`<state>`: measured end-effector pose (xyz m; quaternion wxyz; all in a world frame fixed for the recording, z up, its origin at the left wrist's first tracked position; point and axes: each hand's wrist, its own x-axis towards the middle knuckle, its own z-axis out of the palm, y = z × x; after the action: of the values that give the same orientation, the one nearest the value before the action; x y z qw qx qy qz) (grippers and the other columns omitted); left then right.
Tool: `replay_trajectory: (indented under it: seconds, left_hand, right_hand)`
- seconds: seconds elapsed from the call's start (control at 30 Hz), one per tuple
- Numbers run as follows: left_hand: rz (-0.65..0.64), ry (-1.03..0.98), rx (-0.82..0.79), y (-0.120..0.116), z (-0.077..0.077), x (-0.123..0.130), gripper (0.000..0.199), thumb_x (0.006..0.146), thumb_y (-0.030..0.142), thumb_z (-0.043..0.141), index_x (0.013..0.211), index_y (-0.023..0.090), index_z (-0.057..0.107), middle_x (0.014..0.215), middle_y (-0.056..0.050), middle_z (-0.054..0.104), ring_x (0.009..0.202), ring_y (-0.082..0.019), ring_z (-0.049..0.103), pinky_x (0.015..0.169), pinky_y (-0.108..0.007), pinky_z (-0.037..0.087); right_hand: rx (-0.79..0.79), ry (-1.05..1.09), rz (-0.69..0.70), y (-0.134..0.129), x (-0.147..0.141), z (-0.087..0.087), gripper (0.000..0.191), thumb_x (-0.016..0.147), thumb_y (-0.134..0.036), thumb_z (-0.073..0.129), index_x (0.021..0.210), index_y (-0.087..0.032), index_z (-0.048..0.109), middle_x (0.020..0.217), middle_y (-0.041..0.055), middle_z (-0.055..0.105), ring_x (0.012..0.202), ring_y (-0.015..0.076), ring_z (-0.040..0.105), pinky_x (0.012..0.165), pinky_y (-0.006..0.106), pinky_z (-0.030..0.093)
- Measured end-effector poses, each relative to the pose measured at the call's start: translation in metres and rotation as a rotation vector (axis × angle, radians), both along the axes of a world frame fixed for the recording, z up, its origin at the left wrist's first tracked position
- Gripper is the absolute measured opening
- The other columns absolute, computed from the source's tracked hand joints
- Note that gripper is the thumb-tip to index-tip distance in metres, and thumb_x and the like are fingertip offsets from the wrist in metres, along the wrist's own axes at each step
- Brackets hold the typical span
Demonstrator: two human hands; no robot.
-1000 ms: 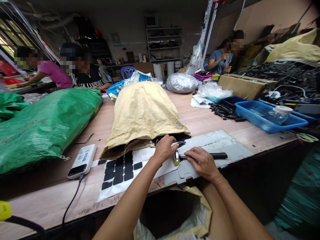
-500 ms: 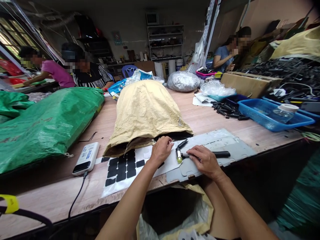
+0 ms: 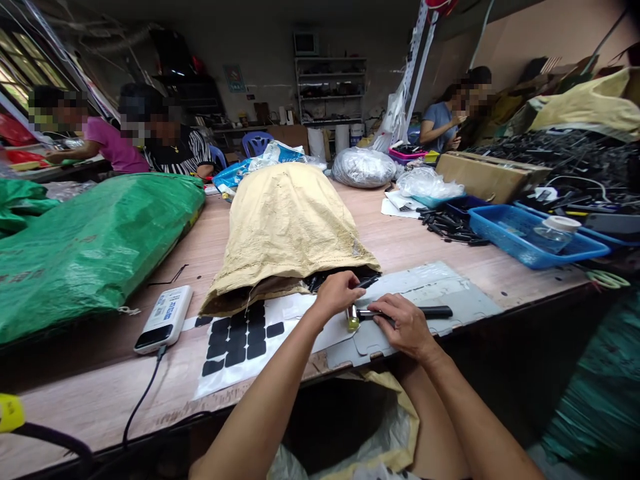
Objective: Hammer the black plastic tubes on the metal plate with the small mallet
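My right hand [image 3: 404, 328] is closed around the black handle of a hammer [image 3: 434, 312], which lies low over a grey board [image 3: 440, 280]. The hammer's head, metal with a yellowish face, points left toward my other hand. My left hand [image 3: 339, 295] is curled, its thumb and fingers together at a small black plastic part [image 3: 369, 281] just behind the hammer head. Most of that part is hidden by the fingers. Beyond the left hand lies the mouth of a beige woven sack [image 3: 290, 227], with black pieces inside. A sheet of black stickers [image 3: 239, 341] is under the left forearm's side.
A white power bank [image 3: 165, 317] with a cable lies left, near a big green sack [image 3: 95, 247]. Blue trays [image 3: 535, 257], loose black parts [image 3: 447, 227] and a cardboard box [image 3: 493, 177] stand right. An open sack [image 3: 407, 413] is below the table edge. Several people sit farther back.
My left hand has moved right and closed in on the black part beside the hammer head. The right hand keeps its hold on the hammer. The view has shifted slightly.
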<state>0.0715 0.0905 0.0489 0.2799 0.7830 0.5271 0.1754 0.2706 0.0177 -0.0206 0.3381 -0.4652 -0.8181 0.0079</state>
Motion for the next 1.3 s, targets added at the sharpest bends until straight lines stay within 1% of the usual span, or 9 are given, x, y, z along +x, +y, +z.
replay_trajectory:
  seconds: [0.1,0.2,0.3,0.37,0.67,0.8,0.97,1.13,1.3]
  left_hand:
    - [0.027,-0.192,0.085,-0.027,0.001,-0.038,0.018,0.086,0.034,0.068,0.098,0.021,0.071,0.096,0.000,0.073,0.084,-0.016,0.064,0.072,-0.025,0.045]
    - [0.110,-0.278,0.111,-0.060,-0.011,-0.073,0.018,0.085,0.037,0.070,0.095,0.022,0.071,0.090,0.000,0.071,0.075,-0.016,0.058,0.067,-0.027,0.042]
    - [0.112,-0.267,0.125,-0.085,-0.029,-0.089,0.015,0.085,0.034,0.071,0.095,0.023,0.072,0.089,-0.001,0.069,0.079,-0.018,0.058,0.071,-0.029,0.042]
    - [0.073,-0.235,0.161,-0.093,-0.039,-0.089,0.012,0.086,0.031,0.071,0.094,0.023,0.072,0.088,-0.002,0.068,0.085,-0.020,0.058,0.076,-0.031,0.042]
    - [0.028,-0.150,0.211,-0.093,-0.048,-0.085,0.013,0.086,0.029,0.072,0.097,0.023,0.071,0.087,-0.002,0.064,0.088,-0.021,0.056,0.080,-0.033,0.039]
    - [0.048,-0.150,0.190,-0.092,-0.049,-0.084,0.012,0.085,0.025,0.071,0.097,0.022,0.070,0.090,-0.002,0.063,0.089,-0.021,0.056,0.080,-0.034,0.040]
    - [0.057,-0.138,0.171,-0.091,-0.050,-0.083,0.011,0.084,0.023,0.073,0.094,0.022,0.071,0.090,-0.002,0.063,0.092,-0.021,0.056,0.082,-0.034,0.040]
    - [0.073,-0.144,0.169,-0.090,-0.052,-0.084,0.012,0.083,0.024,0.074,0.095,0.023,0.070,0.089,-0.001,0.063,0.091,-0.021,0.056,0.080,-0.033,0.039]
    - [0.057,-0.126,0.175,-0.089,-0.054,-0.085,0.013,0.083,0.027,0.074,0.093,0.022,0.069,0.088,-0.001,0.062,0.089,-0.021,0.055,0.078,-0.033,0.038]
  right_hand:
    - [-0.008,-0.018,-0.033,0.000,-0.002,0.000,0.019,0.090,-0.018,0.060,0.105,-0.023,0.070,0.096,0.0049,0.066,0.090,0.0208,0.057,0.082,0.034,0.046]
    - [0.020,-0.080,-0.061,0.001,-0.003,-0.001,0.028,0.091,-0.016,0.057,0.114,-0.024,0.069,0.097,0.0052,0.065,0.090,0.0209,0.056,0.082,0.034,0.045]
    - [0.057,-0.152,-0.088,0.001,-0.005,-0.001,0.044,0.093,-0.011,0.052,0.131,-0.027,0.064,0.098,0.0054,0.064,0.090,0.0213,0.055,0.082,0.035,0.045]
    - [0.081,-0.171,-0.100,0.000,-0.005,0.001,0.046,0.094,-0.010,0.050,0.133,-0.028,0.063,0.097,0.0059,0.063,0.089,0.0217,0.055,0.082,0.035,0.045]
    - [0.052,0.060,-0.002,-0.036,-0.027,0.028,0.048,0.098,-0.011,0.045,0.141,-0.030,0.056,0.101,0.0054,0.066,0.097,0.0182,0.061,0.084,0.030,0.051]
    - [0.034,0.050,0.040,-0.050,-0.038,0.038,0.047,0.098,-0.009,0.045,0.137,-0.030,0.060,0.097,0.0048,0.065,0.092,0.0171,0.062,0.078,0.028,0.052]
    - [0.081,0.054,0.038,-0.054,-0.042,0.041,0.050,0.096,-0.006,0.046,0.139,-0.029,0.059,0.098,0.0056,0.065,0.092,0.0174,0.061,0.080,0.030,0.051]
    - [0.057,-0.072,0.032,-0.054,-0.046,0.039,0.051,0.095,-0.003,0.045,0.135,-0.028,0.062,0.096,0.0054,0.065,0.089,0.0174,0.062,0.073,0.028,0.050]
    - [0.082,0.026,0.087,-0.055,-0.057,0.047,0.054,0.094,-0.004,0.046,0.141,-0.028,0.057,0.100,0.0061,0.065,0.094,0.0174,0.061,0.081,0.029,0.051]
